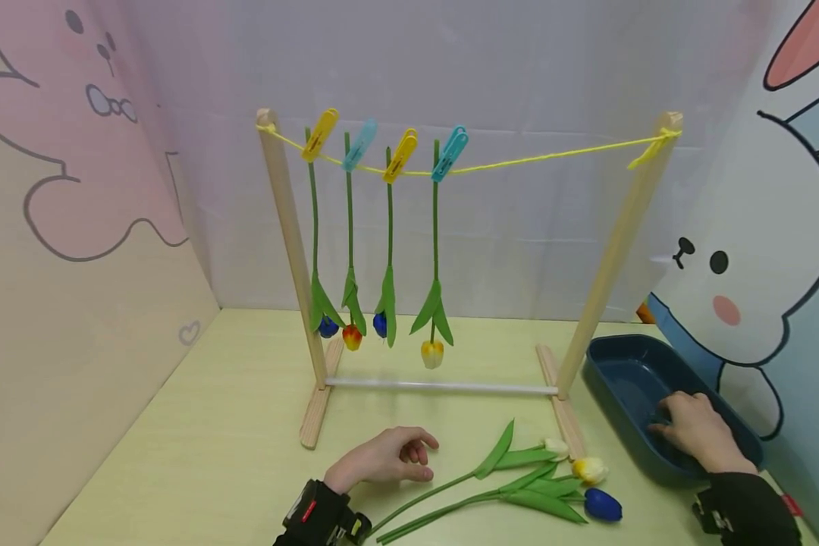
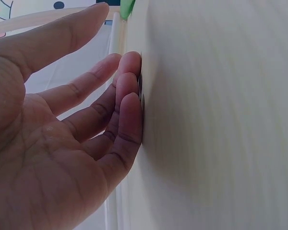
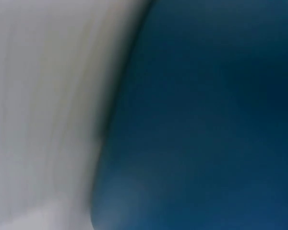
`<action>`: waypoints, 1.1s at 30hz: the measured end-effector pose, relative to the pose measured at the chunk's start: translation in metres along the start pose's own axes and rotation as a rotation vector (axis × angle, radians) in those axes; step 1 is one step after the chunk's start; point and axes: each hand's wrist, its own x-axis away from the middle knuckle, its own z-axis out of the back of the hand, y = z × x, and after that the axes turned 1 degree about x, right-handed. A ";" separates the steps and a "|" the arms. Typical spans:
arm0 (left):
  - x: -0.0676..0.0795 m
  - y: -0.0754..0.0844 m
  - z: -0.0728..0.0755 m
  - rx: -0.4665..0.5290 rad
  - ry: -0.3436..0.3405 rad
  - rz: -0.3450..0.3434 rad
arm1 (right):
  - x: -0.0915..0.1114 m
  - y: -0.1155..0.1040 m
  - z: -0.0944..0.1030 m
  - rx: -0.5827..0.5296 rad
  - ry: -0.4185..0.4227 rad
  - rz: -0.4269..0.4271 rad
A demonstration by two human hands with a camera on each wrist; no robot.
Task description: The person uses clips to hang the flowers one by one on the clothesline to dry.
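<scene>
My left hand (image 1: 397, 455) rests on the table with its fingers loosely bent and nothing in it; the left wrist view shows its fingertips against the tabletop. Just right of it lie a white tulip (image 1: 556, 448), a yellow tulip (image 1: 590, 470) and a blue tulip (image 1: 602, 505), stems toward me. My right hand (image 1: 699, 431) reaches down into a dark blue basin (image 1: 610, 409). Its fingertips are partly hidden, and whether they grip anything is unclear. Only the basin's blurred wall (image 3: 197, 120) fills most of the right wrist view.
A wooden frame (image 1: 614, 258) carries a sagging yellow string (image 1: 539, 158). Several tulips hang head-down from it, held by yellow clothespins (image 1: 400, 155) and blue clothespins (image 1: 450, 154), mostly toward the left. A white bar (image 1: 444, 387) joins the frame's feet. Cartoon-printed walls stand on both sides.
</scene>
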 end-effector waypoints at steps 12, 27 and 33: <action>-0.001 0.000 0.000 -0.005 0.003 0.002 | 0.002 -0.003 -0.002 0.025 0.071 0.067; 0.000 0.002 -0.002 -0.059 -0.008 0.011 | 0.025 -0.039 0.013 -0.259 0.658 0.003; 0.000 0.002 -0.003 -0.087 -0.018 0.008 | 0.030 -0.065 0.025 -0.366 0.846 0.099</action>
